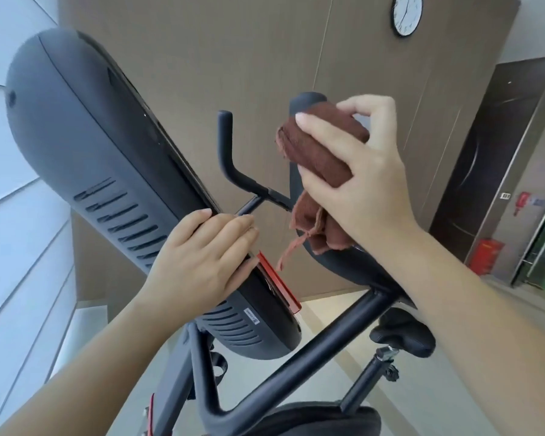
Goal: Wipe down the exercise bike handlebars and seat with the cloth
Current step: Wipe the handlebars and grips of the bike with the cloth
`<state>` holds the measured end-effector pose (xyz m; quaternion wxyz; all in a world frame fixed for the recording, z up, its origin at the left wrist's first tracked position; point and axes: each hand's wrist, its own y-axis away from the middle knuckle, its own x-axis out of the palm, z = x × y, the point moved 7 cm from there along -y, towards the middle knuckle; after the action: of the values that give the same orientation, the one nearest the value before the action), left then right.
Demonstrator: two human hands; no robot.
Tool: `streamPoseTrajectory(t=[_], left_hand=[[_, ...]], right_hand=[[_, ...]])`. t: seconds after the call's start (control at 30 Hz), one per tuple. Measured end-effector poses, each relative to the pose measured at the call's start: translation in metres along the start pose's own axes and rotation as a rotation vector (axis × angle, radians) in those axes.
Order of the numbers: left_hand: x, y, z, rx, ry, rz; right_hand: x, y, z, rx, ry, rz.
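Observation:
My right hand [362, 171] grips a brown cloth [321, 152] wrapped round the right handlebar [309, 100] of the black exercise bike. The bar's rounded tip shows above the cloth, and loose cloth hangs below my palm. My left hand [202, 259] rests with curled fingers over the edge of the bike's large grey screen housing [85, 152]. The thin left handlebar [225, 146] stands bare between my hands. The black seat [403, 335] sits lower right on its post.
The bike's black frame tubes [296, 350] cross the lower middle. A red clip [277, 281] sticks out of the screen's edge. Behind are a brown panelled wall with a clock [406, 15], a dark door [491, 162] and a red box [485, 256] on the floor.

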<state>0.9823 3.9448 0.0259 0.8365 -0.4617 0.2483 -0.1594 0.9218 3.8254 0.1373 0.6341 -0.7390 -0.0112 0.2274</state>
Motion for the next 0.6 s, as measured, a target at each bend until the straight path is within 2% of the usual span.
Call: streamPoseTrajectory(t=[0.07, 0.23, 0.3, 0.4, 0.47, 0.6], left_hand=[[0.0, 0.001, 0.0, 0.005, -0.012, -0.029], [-0.001, 0.002, 0.0, 0.007, -0.047, -0.048], [-0.001, 0.003, -0.001, -0.004, -0.061, -0.043], [-0.001, 0.003, -0.002, -0.011, -0.074, -0.045], [-0.001, 0.004, -0.003, -0.012, -0.08, -0.049], [0.0, 0.004, -0.003, -0.019, -0.08, -0.052]], right_hand=[[0.0, 0.023, -0.002, 0.007, 0.001, 0.063], [-0.003, 0.077, -0.005, 0.014, 0.042, 0.348], [-0.009, 0.067, -0.004, 0.066, -0.025, 0.328], [-0.016, 0.023, 0.003, 0.075, -0.06, 0.087], [-0.012, -0.006, 0.011, 0.07, -0.031, -0.006], [0.002, -0.013, 0.019, -0.002, 0.155, 0.136]])
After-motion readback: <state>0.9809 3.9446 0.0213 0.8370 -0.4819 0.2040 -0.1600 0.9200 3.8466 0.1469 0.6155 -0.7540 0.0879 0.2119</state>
